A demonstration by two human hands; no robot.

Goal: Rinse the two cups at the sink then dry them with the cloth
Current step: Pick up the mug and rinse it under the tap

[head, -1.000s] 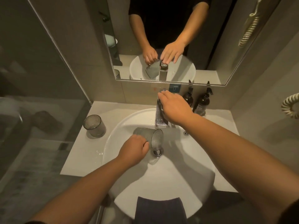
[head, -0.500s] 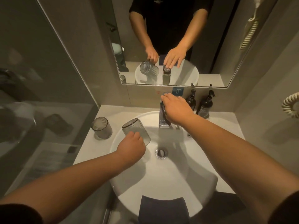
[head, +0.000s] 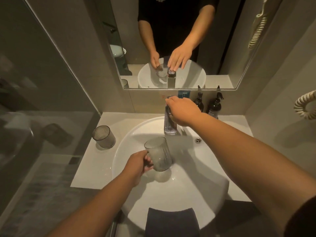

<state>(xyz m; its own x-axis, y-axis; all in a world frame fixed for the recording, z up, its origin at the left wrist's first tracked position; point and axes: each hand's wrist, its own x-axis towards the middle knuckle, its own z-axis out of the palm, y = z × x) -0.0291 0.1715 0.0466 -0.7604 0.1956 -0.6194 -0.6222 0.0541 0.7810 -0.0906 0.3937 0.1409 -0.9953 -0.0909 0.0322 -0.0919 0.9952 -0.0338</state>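
Observation:
My left hand grips a ribbed grey glass cup over the middle of the white sink basin, mouth tilted up and away, below the tap. My right hand rests on top of the chrome tap, fingers curled over its lever. A second ribbed grey cup stands upright on the counter to the left of the basin. A dark cloth hangs over the basin's near rim. No stream of water is plainly visible.
Two dark pump bottles stand at the back right of the counter. A mirror hangs above the tap and a glass partition borders the left side. A coiled cord hangs on the right wall.
My left hand brought the cup from lying sideways over the drain, out to the basin's left, then back under the tap with its mouth up. My right hand stayed on the tap.

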